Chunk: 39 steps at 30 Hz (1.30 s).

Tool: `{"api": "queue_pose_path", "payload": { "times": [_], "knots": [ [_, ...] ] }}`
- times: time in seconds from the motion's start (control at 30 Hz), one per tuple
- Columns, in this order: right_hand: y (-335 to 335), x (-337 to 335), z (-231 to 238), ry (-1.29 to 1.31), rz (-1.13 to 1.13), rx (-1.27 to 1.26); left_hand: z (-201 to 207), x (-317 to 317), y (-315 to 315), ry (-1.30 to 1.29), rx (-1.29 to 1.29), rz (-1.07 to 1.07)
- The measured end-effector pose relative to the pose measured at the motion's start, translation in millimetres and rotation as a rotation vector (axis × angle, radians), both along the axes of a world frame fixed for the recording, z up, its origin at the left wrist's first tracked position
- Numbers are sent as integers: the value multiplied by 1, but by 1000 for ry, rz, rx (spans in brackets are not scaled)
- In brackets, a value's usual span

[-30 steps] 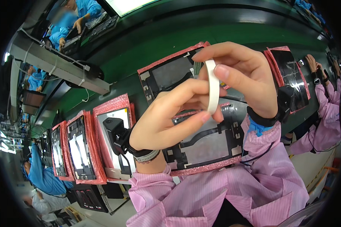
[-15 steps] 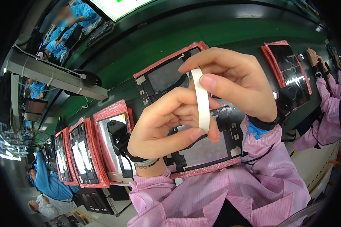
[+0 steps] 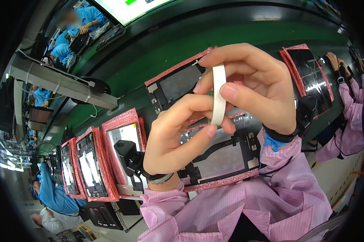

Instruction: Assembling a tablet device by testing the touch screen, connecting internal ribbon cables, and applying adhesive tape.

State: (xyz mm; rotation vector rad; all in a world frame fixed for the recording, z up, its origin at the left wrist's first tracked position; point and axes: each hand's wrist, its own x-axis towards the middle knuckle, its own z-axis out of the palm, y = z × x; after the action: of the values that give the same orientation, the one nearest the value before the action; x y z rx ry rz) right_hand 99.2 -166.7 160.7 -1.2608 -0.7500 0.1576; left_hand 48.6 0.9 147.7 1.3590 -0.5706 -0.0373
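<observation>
Both hands hold a narrow roll of white tape (image 3: pixel 219 92), seen edge-on, above the work surface. My left hand (image 3: pixel 169 139) pinches its lower end, thumb on the near side and the fingers curled behind. My right hand (image 3: pixel 260 86) grips the upper part, thumb pressed on the white band and fingers arched over the far side. Under my hands, a black-framed panel (image 3: pixel 222 163) with a grey centre lies on pink bubble wrap. A similar panel (image 3: pixel 176 82) lies just beyond it, partly covered by my fingers.
To the left, several panels (image 3: pixel 91 165) lie on pink bubble wrap. A glossy dark panel (image 3: pixel 309 76) rests at right, near a co-worker's hand (image 3: pixel 333 61). A grey metal beam (image 3: pixel 65 84) crosses the left side; a lit screen (image 3: pixel 129 8) stands at the back.
The tape roll has moved slightly up and right and is more upright. My right hand has shifted right, and the left thumb has risen along with the roll's lower end.
</observation>
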Motion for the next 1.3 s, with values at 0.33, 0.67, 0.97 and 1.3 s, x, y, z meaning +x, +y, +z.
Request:
{"api": "queue_pose_path", "payload": {
  "times": [0.33, 0.67, 0.97, 1.3],
  "knots": [
    [3, 1, -1, -51, -23, -20, 4, -9, -7, 71, -152, 22],
    [8, -4, -2, -57, -99, -22, -8, 0, -4, -75, -131, 51],
    [10, 5, -15, -560, -188, -77, -5, 9, -3, -134, -177, 315],
    [18, 10, -25, -817, -152, -323, 0, 4, 8, -346, -79, 314]
  ]
}}
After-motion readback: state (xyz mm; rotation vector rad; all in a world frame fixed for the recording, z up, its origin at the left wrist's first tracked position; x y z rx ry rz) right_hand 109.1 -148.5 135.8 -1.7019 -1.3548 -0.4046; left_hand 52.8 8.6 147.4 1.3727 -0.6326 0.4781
